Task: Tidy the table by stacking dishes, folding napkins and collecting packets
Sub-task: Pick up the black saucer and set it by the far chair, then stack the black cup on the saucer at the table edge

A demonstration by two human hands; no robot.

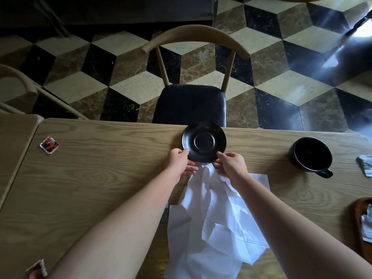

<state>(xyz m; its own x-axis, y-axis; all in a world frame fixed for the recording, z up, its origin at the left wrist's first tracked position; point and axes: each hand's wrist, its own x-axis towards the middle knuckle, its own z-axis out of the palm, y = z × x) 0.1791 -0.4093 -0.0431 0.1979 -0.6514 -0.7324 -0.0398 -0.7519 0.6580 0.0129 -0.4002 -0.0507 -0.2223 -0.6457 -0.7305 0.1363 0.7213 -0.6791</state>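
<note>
A black saucer (pixel 204 140) sits at the table's far edge, its near rim resting on a crumpled white napkin (pixel 213 222). My left hand (pixel 181 162) grips the saucer's near-left rim with thumb on top. My right hand (pixel 231 165) pinches the near-right rim, fingers by the napkin's top corner. A black cup (pixel 310 156) stands to the right. A red packet (pixel 49 144) lies far left, another (pixel 37 268) at the near-left edge. A silvery packet (pixel 365 165) lies at the right edge.
The wooden table (pixel 100 178) meets a second table (pixel 16 133) at the left. A wooden chair with a black seat (pixel 190 103) stands beyond the far edge. A brown wooden tray (pixel 362 224) holding torn packets sits at the right edge.
</note>
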